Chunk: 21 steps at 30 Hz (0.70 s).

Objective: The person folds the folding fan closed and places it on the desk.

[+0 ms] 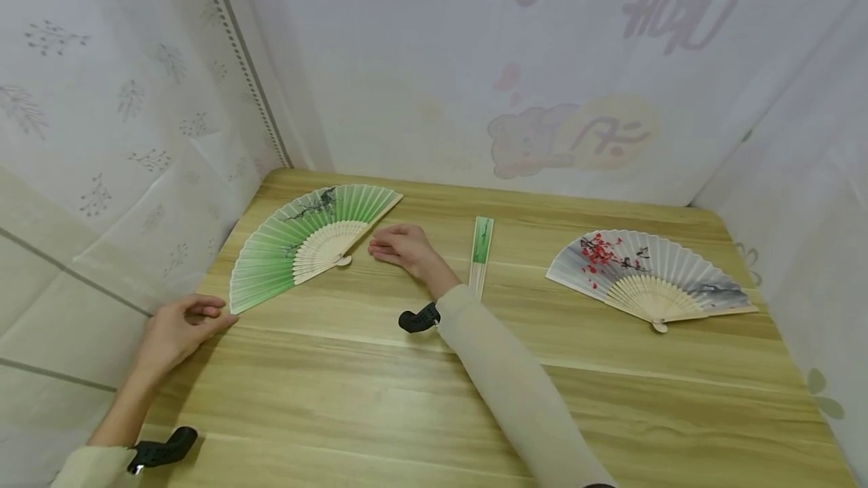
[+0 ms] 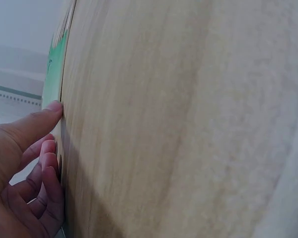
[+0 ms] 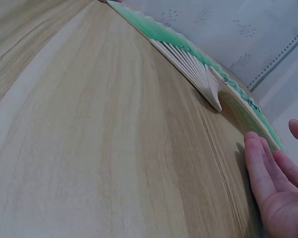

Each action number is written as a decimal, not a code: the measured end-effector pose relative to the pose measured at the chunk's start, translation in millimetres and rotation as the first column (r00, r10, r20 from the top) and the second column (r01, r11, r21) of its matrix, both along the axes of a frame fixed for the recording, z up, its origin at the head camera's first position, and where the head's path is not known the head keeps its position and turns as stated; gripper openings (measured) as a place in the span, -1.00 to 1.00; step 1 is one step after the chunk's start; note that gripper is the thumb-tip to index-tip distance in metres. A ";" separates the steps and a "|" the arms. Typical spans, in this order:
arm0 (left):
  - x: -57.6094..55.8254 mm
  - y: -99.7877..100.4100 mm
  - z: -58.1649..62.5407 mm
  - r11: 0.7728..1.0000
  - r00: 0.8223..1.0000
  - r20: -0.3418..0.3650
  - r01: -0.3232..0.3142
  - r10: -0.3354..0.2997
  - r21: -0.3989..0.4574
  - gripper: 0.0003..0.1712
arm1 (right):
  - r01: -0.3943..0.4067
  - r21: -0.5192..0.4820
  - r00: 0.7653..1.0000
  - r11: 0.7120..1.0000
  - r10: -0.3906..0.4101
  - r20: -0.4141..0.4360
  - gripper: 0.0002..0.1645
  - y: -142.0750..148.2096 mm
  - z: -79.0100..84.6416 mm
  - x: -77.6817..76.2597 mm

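A green folding fan (image 1: 267, 262) with a dark branch pattern and pale ribs lies spread on the table's left side. At its near left corner is my left hand (image 1: 171, 333). The left thumb (image 2: 52, 110) touches or nearly touches the fan's edge, while the other fingers bend loosely beside the table's edge, around nothing visible. Just right of the fan's ribs, my right hand (image 1: 407, 251) hovers low over the wood with fingers extended. In the right wrist view, its fingertips (image 3: 252, 139) are near the fan's outer rib, and nothing is held.
A folded green fan (image 1: 482, 243) lies mid-table, partly behind the right forearm. To the right, a grey-white fan (image 1: 651, 266) with red blossoms is spread out. White patterned curtains (image 1: 407, 81) enclose the wooden table (image 1: 339, 398) at the back and sides.
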State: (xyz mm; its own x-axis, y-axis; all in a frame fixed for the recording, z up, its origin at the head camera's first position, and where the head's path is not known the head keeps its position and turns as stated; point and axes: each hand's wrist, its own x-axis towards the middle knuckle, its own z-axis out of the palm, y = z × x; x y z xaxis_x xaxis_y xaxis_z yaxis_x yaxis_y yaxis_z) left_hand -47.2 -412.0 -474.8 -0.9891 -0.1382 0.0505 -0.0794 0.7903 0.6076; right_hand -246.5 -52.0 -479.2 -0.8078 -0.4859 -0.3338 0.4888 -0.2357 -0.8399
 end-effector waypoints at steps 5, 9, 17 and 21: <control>-2.8 0.4 2.5 1.000 1.000 0.000 -0.002 0.002 -0.005 -0.52 | 0.033 -0.015 0.999 0.999 -0.033 -0.013 -0.66 -5.4 3.8 4.1; -2.5 1.6 4.5 1.000 1.000 0.014 -0.004 0.004 0.003 -0.49 | 0.084 -0.037 0.996 0.996 -0.084 0.004 -0.64 -10.0 2.7 6.9; 0.4 1.8 3.5 1.000 0.999 0.035 -0.005 0.004 0.011 -0.52 | 0.148 -0.062 0.989 0.987 -0.146 0.035 -0.60 -17.3 -2.4 11.9; -0.2 3.5 2.8 1.000 0.998 0.055 -0.002 0.002 0.009 -0.47 | 0.169 -0.059 0.985 0.984 -0.168 0.036 -0.58 -17.3 -3.2 13.5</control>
State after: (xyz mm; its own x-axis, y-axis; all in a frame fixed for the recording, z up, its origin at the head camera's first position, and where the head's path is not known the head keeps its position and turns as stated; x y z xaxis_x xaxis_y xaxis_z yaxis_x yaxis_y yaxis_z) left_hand -47.4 -408.6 -471.9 -0.9901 -0.1402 -0.0053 -0.1143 0.7845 0.6095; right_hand -232.9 -69.3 -482.4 -0.8696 -0.3640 -0.3336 0.4632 -0.3674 -0.8065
